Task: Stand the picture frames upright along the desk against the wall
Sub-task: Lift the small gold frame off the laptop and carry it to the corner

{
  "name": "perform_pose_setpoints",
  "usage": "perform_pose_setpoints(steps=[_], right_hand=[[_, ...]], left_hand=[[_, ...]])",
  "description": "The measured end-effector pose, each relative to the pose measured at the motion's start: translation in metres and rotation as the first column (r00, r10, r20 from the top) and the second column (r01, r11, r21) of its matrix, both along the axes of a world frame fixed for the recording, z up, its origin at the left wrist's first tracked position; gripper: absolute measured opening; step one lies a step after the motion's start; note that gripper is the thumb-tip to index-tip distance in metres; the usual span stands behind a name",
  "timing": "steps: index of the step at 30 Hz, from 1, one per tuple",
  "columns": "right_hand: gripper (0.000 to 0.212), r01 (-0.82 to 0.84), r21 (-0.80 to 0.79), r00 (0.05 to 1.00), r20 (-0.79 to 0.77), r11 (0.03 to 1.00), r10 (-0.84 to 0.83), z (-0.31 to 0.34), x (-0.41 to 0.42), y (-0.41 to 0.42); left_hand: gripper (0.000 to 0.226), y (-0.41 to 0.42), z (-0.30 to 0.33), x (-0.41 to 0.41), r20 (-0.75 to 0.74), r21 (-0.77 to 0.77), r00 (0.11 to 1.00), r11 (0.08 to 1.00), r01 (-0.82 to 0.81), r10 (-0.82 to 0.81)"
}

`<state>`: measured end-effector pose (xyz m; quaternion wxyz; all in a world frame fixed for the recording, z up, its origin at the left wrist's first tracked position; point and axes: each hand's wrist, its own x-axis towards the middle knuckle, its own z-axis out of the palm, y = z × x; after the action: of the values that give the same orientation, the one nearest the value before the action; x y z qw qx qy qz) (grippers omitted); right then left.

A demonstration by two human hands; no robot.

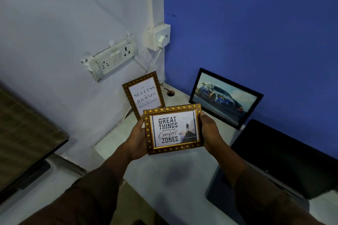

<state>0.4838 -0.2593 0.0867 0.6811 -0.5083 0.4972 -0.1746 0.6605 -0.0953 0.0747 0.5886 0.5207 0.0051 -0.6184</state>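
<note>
Above the pale desk [164, 179], in front of the corner where a white wall meets a blue wall, a person holds a gold patterned frame [173, 129] in landscape orientation, face toward the viewer and clear of the desk surface. The left hand [138, 138] grips the frame's left edge and the right hand [210, 129] grips its right edge, fingers wrapped behind and thumbs on the front border. The print reads "GREAT THINGS NEVER COME FROM Comfort ZONES", beside a small figure standing on a rock. Behind it, a second gold frame [143, 95] stands in portrait orientation, leaning back against the white wall, its lower corner hidden by the held frame; its print reads "SUCCESS IS A JOURNEY, NOT A DESTINATION", the small linking words barely legible. Against the blue wall, a black frame [225, 97] leans in landscape orientation and shows a racing car; no lettering on it can be read. A round cable hole [170, 93] sits in the desk between the two leaning frames. A white socket strip [113, 58] and a white switch box [158, 36] are mounted on the white wall. A closed dark laptop [285, 157] lies on the desk to the right of the right hand.
</note>
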Motion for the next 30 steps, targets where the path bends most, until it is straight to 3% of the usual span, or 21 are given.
perform_pose_setpoints(steps=[7, 15, 20, 24, 30], right_hand=[[0.047, -0.044, 0.036, 0.999, -0.012, 0.998, 0.044, -0.022, 0.005, -0.028], [0.066, 0.100, 0.283, 0.995, -0.030, 0.954, -0.096, -0.074, 0.008, -0.054], [0.081, 0.157, 0.499, 0.971, 0.078, 0.852, -0.224, -0.100, 0.015, -0.073], [0.085, 0.209, 0.542, 0.948, 0.093, 0.814, -0.305, -0.118, 0.025, -0.085], [0.075, 0.226, 0.493, 0.965, 0.007, 0.840, -0.263, -0.141, 0.042, -0.103]], left_hand=[[0.085, -0.030, -0.020, 0.006, -0.014, -0.017, 0.998, 0.998, -0.062, 0.062], [0.086, -0.065, -0.079, 0.017, 0.014, 0.050, 1.000, 0.998, -0.028, 0.027], [0.073, -0.087, -0.103, 0.028, 0.058, 0.119, 0.998, 0.992, -0.035, 0.028], [0.068, -0.109, -0.114, 0.039, 0.117, 0.137, 0.993, 0.990, -0.036, 0.020], [0.068, -0.128, -0.149, 0.054, 0.203, 0.168, 0.977, 0.985, 0.033, -0.067]])
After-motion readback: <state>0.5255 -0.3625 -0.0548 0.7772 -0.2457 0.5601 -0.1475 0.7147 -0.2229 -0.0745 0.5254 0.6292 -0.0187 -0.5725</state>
